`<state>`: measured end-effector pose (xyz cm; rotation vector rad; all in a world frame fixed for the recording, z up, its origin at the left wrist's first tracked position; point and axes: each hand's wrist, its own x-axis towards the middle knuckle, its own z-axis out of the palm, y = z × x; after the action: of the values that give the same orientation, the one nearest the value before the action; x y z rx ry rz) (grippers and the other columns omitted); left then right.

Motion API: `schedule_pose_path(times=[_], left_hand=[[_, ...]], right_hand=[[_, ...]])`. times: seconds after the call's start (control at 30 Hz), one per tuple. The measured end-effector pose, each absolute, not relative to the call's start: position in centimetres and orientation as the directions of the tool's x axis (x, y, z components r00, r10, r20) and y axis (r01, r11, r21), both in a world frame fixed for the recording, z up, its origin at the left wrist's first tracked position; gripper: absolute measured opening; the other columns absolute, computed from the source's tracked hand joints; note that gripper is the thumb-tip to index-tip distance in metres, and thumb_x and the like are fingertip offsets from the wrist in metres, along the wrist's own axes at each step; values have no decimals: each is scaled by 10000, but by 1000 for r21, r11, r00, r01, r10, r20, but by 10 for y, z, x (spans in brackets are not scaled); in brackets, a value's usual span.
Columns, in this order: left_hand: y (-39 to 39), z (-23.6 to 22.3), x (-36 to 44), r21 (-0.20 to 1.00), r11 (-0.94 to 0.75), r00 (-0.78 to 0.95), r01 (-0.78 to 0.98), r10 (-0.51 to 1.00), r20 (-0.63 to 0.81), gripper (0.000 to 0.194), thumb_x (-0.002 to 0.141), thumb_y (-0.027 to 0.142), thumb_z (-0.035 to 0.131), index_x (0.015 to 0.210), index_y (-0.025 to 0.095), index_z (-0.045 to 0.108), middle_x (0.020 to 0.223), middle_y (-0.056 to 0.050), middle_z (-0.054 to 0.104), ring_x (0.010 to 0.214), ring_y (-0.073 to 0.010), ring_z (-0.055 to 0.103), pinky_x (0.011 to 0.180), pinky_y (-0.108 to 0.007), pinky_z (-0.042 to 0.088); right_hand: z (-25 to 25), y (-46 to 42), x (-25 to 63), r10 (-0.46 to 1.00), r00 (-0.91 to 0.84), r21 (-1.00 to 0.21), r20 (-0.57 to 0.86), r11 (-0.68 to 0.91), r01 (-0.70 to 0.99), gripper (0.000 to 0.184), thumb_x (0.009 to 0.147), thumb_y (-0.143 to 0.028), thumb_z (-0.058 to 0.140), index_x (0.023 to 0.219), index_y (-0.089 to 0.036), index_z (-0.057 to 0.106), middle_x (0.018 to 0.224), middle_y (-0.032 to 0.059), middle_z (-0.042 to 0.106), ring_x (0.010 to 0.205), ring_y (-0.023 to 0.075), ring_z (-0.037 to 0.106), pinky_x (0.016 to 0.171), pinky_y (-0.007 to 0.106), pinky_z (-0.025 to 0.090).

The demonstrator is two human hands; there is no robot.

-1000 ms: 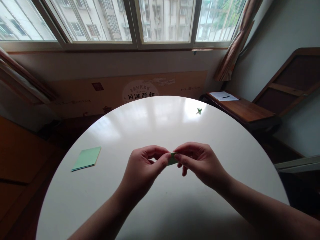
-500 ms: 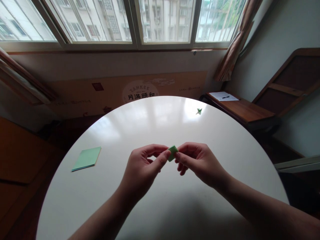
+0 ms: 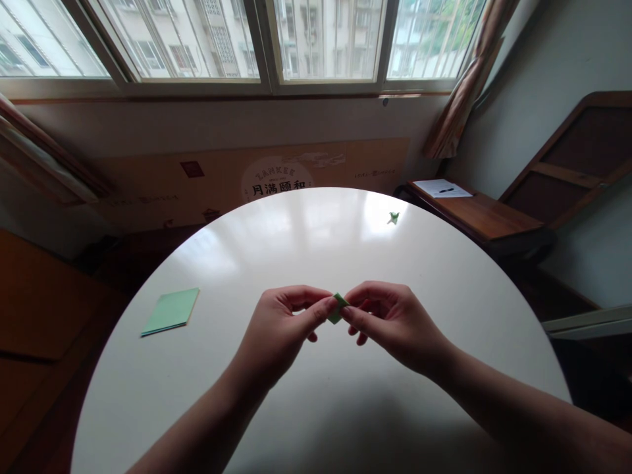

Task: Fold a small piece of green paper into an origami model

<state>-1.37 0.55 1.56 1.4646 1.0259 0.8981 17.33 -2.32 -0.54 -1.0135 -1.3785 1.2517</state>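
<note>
Above the middle of the white round table (image 3: 276, 421), a small folded piece of green paper (image 3: 336, 315) is held between both hands. My left hand (image 3: 281, 329) pinches its left side between thumb and forefinger. On its right side, my right hand (image 3: 390, 319) has it pinched the same way, thumb on top. Fingertips cover part of the paper, so its folds are hard to make out. A stack of light green square paper (image 3: 171, 311) lies to the left. At the far right of the table sits a small green folded-paper figure (image 3: 394, 218).
Beyond the table, a long printed cardboard panel (image 3: 217, 178) leans under the window. To the right, a wooden chair or bench (image 3: 498, 209) carries a white sheet (image 3: 434, 189) with a pen (image 3: 446, 191). Curtains hang at both sides.
The green paper has turned slightly and shows less of its face between the fingers. My right thumb has shifted a little left and down over it. Everything on the table stays put.
</note>
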Motion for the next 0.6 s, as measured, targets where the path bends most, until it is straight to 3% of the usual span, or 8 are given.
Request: schedule_pose_path(times=[0.6], left_hand=[[5, 14, -12, 991, -64, 325, 115, 945, 24, 122, 791, 319, 794, 797, 198, 805, 714, -30, 752, 627, -135, 622, 488, -173, 462]], right_hand=[[-7, -23, 172, 978, -186, -993, 89, 74, -88, 140, 786, -275, 806, 847, -162, 751, 717, 30, 682, 645, 168, 657, 504, 247, 552]])
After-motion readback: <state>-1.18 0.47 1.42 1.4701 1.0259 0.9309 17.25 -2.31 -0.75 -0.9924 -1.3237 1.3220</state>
